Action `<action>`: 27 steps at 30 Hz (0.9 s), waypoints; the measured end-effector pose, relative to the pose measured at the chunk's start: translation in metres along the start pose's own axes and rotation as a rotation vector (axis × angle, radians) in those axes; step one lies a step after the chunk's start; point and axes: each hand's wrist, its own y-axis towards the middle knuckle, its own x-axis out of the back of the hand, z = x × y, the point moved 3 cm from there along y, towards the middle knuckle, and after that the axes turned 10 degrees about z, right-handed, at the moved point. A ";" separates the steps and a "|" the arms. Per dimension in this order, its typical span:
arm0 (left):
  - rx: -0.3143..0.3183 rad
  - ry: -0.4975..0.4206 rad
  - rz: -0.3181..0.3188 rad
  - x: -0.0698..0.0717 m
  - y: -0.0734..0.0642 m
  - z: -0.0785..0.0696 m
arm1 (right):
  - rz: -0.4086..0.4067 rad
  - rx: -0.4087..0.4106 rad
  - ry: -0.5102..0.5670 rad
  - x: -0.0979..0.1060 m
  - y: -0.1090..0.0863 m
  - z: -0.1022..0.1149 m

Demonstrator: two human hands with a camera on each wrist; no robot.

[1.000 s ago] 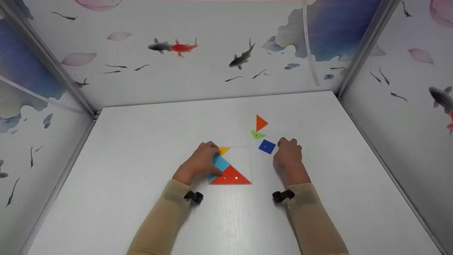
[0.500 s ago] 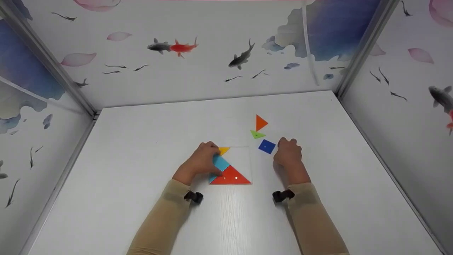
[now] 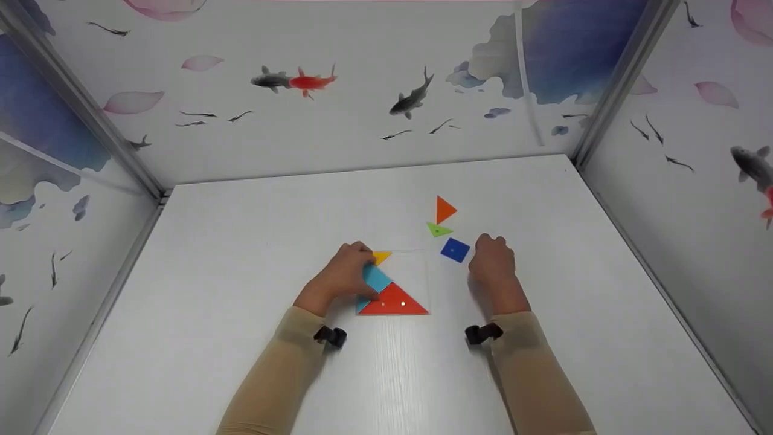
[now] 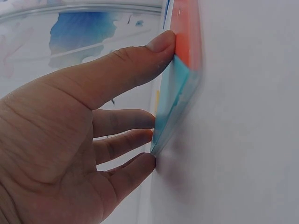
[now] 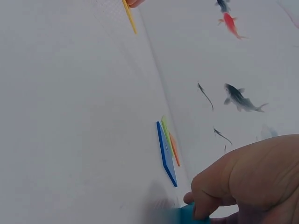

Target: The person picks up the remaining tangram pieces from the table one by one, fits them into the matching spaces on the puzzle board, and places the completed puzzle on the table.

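My left hand (image 3: pixel 339 273) rests on tangram pieces in a clear square tray (image 3: pixel 412 266), thumb and fingers spread apart. Its thumb touches near the seam of the red triangle (image 3: pixel 398 302) and the light blue piece (image 3: pixel 377 277). The fingertips lie by the yellow triangle (image 3: pixel 381 257), which the hand partly covers. In the left wrist view, the fingers reach fairly straight to the tray's side. My right hand (image 3: pixel 494 264) is right of the blue square (image 3: pixel 455 250). The right wrist view shows it pinching a teal tangram piece (image 5: pixel 191 214), blurred and mostly hidden; its shape cannot be told.
Beyond the blue square, a light green triangle (image 3: pixel 439 229) and an orange triangle (image 3: pixel 445 209) lie on the white table (image 3: pixel 241 266). Walls printed with fish stand behind and at both sides.
Both hands stay almost where they were; the right hand has shifted very slightly. The pieces on the table and in the tray have not visibly moved.
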 end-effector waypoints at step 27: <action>0.001 -0.007 -0.007 -0.002 0.001 0.004 | -0.022 -0.003 0.165 0.002 0.008 -0.013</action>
